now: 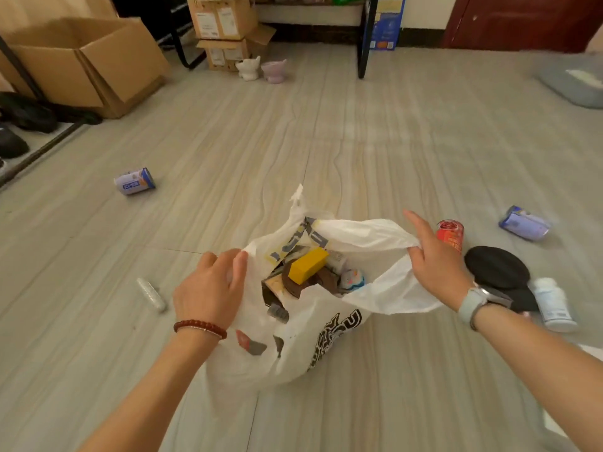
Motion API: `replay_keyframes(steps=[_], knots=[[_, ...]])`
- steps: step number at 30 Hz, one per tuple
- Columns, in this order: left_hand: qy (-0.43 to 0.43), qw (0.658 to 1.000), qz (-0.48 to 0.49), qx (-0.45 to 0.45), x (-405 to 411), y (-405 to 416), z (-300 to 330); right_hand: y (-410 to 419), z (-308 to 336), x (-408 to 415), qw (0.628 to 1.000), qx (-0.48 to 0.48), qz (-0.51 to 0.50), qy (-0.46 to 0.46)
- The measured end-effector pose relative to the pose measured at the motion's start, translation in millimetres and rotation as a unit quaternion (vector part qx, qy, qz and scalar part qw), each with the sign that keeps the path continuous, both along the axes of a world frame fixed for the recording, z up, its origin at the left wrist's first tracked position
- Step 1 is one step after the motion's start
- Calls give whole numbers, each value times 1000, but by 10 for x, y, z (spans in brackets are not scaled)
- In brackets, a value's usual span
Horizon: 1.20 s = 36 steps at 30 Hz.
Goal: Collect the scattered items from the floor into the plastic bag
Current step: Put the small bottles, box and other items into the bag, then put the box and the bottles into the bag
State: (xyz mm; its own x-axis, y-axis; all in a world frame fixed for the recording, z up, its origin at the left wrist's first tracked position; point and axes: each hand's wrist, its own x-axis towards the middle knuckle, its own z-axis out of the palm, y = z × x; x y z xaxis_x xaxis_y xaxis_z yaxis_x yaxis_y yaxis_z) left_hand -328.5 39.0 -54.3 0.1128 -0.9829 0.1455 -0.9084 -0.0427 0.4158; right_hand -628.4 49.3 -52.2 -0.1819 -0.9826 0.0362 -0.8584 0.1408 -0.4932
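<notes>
A white plastic bag (pixel 326 337) with black print lies on the floor, its mouth spread wide. Inside it I see a yellow block (pixel 308 265), a brown item and several small packages. My left hand (pixel 210 288) grips the bag's left rim. My right hand (pixel 430 256) pinches the right rim and lifts it. On the floor lie a blue can (pixel 135 181) at far left, a small clear roll (pixel 150 294) by my left hand, a red can (pixel 451 234), a blue can (pixel 525 223), a black round pad (pixel 497 267) and a white bottle (pixel 554 305) at right.
An open cardboard box (pixel 88 63) stands at back left beside dark shoes (pixel 19 125). Stacked cartons (pixel 225 31) and two small ceramic pots (pixel 261 70) sit at the back by black furniture legs (pixel 363 44). A grey tray (pixel 574 83) lies far right.
</notes>
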Motion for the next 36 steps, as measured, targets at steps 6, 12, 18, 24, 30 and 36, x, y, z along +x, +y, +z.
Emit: replay_keyframes(steps=[6, 12, 18, 24, 30, 36], knots=[[-176, 973, -137, -58, -158, 187, -184, 282, -280, -101, 942, -30, 117, 314], [-313, 853, -416, -28, -432, 470, -434, 364, -465, 256, 866, -119, 274, 400], [-359, 863, -333, 125, -307, 334, -651, 285, -715, 23, 895, 9, 202, 397], [-378, 858, -278, 209, 197, 381, -922, 385, -942, -249, 920, 169, 164, 314], [-239, 910, -315, 123, -151, 278, -534, 434, -844, -190, 948, 146, 177, 221], [-144, 915, -373, -50, -1181, 141, -204, 658, -509, -418, 991, -65, 103, 58]])
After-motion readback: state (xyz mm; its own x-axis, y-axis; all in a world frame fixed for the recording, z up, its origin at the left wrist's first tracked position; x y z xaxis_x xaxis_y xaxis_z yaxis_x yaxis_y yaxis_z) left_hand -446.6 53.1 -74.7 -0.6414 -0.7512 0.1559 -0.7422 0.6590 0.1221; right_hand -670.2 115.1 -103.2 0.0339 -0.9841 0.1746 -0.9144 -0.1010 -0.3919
